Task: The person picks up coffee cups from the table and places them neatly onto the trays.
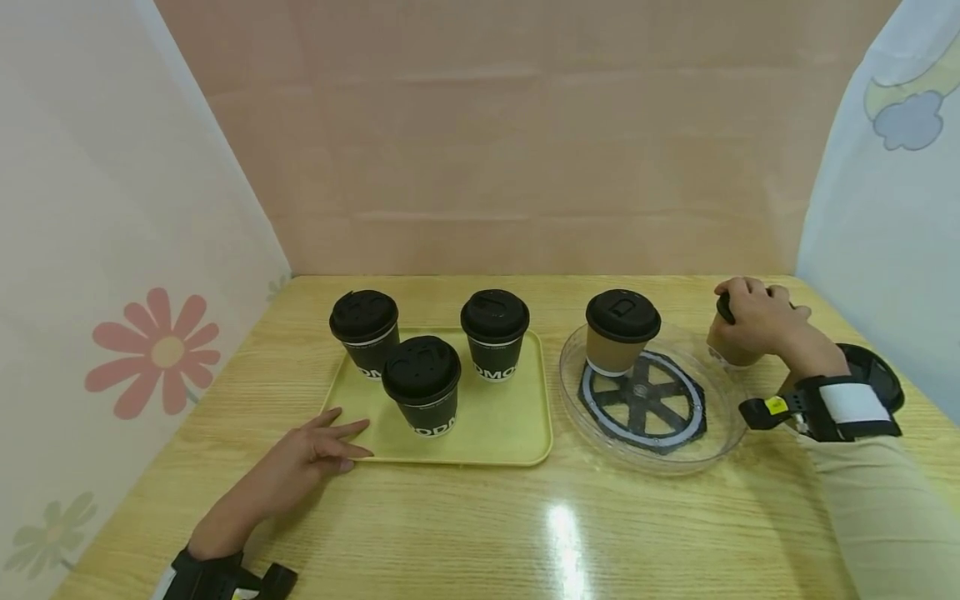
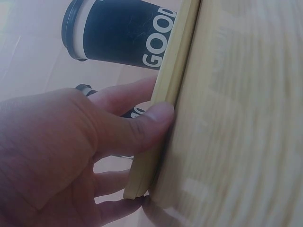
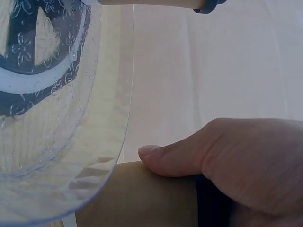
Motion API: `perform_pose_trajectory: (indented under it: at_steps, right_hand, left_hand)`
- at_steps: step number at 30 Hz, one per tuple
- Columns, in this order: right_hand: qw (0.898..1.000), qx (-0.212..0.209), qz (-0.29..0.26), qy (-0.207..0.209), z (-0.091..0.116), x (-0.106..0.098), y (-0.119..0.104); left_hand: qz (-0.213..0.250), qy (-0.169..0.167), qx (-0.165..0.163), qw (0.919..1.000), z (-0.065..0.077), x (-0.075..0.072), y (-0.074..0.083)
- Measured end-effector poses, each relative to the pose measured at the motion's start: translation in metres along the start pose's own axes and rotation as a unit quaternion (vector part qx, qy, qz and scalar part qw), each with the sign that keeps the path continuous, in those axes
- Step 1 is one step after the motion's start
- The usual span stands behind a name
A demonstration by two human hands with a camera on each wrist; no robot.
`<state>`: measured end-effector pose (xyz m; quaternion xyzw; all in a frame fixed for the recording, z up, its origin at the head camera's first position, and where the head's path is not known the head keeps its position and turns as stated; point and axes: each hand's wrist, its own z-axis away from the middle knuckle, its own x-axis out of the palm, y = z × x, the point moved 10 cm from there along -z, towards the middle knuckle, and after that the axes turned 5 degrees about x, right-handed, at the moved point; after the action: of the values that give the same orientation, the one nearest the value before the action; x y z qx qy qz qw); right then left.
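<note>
- We see a tan sheet [image 1: 525, 137] hanging at twelve o'clock, behind everything.
- Below it we have the wood-grain table [image 1: 465, 533], reaching toward six o'clock.
- On the table we find a yellow rectangular tray [image 1: 498, 442], carrying three cups.
- At the tray's three o'clock we see a clear round plastic dish [image 1: 660, 468], just beside it.
- Through the dish we make out a dark spoked wheel [image 1: 640, 389] with a pale ring.
- At the dish's three o'clock we notice a black round object [image 1: 873, 379], partly hidden by the right wrist.
- At the tray's eight o'clock we see the left hand [image 1: 303, 454], fingers spread, its thumb and fingers pinching the rim.
- At the dish's two o'clock we see the right hand [image 1: 757, 321], fingers curled over a lidded brown cup [image 1: 729, 343], thumb along its side; we cannot tell whether that cup touches the table.
- On the tray we count black lidded cups upright at ten [image 1: 365, 333], two [image 1: 495, 337] and six o'clock [image 1: 422, 387].
- Inside the dish, at ten o'clock, we see a brown-sleeved cup [image 1: 620, 333], upright, black lid on.
</note>
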<state>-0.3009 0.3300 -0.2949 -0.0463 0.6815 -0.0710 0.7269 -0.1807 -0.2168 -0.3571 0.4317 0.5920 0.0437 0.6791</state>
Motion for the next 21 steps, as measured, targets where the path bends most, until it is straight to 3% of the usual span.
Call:
perform_pose_trajectory:
  at_steps: [12,21]
  right_hand:
    - [1.000,0.001,-0.008,0.004,0.0001,0.0001,0.0000]
    - [1.000,-0.003,-0.016,-0.016,0.0009,0.0015,0.0010]
  left_hand:
    - [-0.006,0.002,0.004,1.0000,0.0004,0.0004,0.0013]
    - [-0.006,0.002,0.006,1.0000,0.0004,0.0003,0.0035]
